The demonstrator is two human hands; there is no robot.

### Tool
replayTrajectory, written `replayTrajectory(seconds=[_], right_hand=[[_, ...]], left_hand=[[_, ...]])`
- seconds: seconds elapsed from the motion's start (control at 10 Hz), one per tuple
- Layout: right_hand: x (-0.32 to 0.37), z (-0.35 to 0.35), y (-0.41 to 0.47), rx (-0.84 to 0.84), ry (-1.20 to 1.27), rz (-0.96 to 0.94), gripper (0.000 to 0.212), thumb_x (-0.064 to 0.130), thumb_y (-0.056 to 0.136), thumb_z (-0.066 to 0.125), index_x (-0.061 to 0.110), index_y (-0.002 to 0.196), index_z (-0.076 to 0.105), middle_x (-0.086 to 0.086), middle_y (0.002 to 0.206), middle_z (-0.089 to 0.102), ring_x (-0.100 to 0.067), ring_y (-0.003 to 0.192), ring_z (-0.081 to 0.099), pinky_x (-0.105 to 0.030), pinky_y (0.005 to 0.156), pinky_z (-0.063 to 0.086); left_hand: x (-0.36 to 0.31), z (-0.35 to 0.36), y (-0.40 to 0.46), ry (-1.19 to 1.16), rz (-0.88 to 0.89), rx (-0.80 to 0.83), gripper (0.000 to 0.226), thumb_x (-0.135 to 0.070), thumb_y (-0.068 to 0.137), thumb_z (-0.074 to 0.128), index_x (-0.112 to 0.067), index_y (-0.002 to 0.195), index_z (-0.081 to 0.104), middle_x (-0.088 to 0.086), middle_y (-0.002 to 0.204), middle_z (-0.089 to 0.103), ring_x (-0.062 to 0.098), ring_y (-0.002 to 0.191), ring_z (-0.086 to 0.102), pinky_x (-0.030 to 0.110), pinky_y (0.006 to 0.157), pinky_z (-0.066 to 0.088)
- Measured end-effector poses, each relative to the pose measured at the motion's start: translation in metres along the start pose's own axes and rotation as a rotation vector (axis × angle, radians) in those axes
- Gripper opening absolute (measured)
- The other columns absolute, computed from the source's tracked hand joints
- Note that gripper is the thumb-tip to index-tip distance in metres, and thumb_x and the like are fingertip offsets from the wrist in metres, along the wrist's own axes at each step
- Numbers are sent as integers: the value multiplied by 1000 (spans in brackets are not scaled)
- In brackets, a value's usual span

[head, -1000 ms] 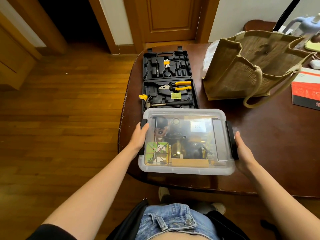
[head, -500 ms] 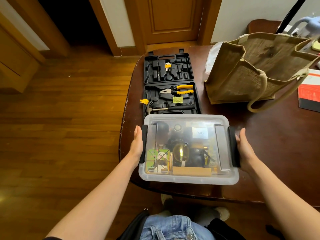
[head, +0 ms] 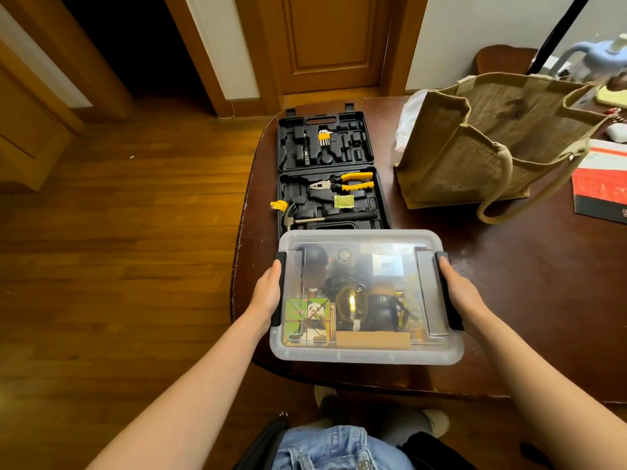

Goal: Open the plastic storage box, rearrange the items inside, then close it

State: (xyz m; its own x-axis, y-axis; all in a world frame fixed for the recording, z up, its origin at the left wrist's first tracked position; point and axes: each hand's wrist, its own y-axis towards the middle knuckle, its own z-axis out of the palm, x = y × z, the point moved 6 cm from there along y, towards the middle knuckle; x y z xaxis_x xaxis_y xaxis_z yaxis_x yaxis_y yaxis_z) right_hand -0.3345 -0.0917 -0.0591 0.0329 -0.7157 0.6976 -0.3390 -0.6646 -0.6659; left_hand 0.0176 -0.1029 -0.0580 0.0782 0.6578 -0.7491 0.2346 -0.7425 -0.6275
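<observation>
Storage box: clear plastic storage box [head: 366, 356] sits at the near edge of the dark wooden worktop [head: 509, 317], at 6 o'clock from the tool case; its lid [head: 359, 239] is on.
Latches: a black latch on each short side, left latch [head: 279, 290] and right latch [head: 448, 293], both lying flat against the box.
Left hand: left hand [head: 268, 293] lies against the left latch with the fingers straight and together, pressing the side of the box; they do not curl round it.
Right hand: right hand [head: 458, 293] lies flat against the right latch in the same way, fingers extended.
Contents: seen through the lid, a panda picture card [head: 307, 320] at 7 o'clock inside, a wooden block [head: 373, 340] along the near wall, dark items in the middle that are too blurred to name, and a white label [head: 387, 265] at 1 o'clock.
Tool case: open black tool case [head: 330, 171] at 12 o'clock from the box, just beside it, holding yellow-handled pliers [head: 342, 183], a hammer [head: 325, 218] and hex keys [head: 324, 137].
Bag: jute tote bag [head: 475, 144] stands at 2 o'clock, well apart from the box.
Booklet: red booklet [head: 600, 188] at 3 o'clock by the worktop's far right edge.
</observation>
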Motion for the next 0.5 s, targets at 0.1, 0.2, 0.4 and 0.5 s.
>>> replayTrajectory(seconds=[0.1,0.2,0.4,0.5], right_hand=[[0,-5,-5,-7,7,-52,35,60,87,48,29,80,62,7,81,66,-13,76,62,-28,57,45],[-11,-11,-10,13,90,-38,33,55,87,53,25,83,67,3,82,72,-14,74,67,-28,57,48],[-59,-25,-2,88,342,113,46,42,95,47,2,114,60,-13,100,68,-27,92,64,-40,76,51],[-84,-30,-11,87,376,250,46,32,97,46,-6,123,52,-23,111,64,-33,102,62,-37,75,50]], left_hand=[[-1,-3,-2,-8,4,24,48,-41,102,35,-12,138,48,8,135,54,25,125,49,45,109,36],[1,-5,-8,-75,3,63,39,-32,102,39,-10,129,56,11,124,62,26,115,58,47,104,42],[19,-11,-20,-331,-45,75,30,-26,99,48,-10,118,64,15,113,68,29,105,64,49,97,48],[43,-16,-34,-435,-143,5,36,-35,99,44,-13,124,59,13,116,66,28,106,62,46,94,49]])
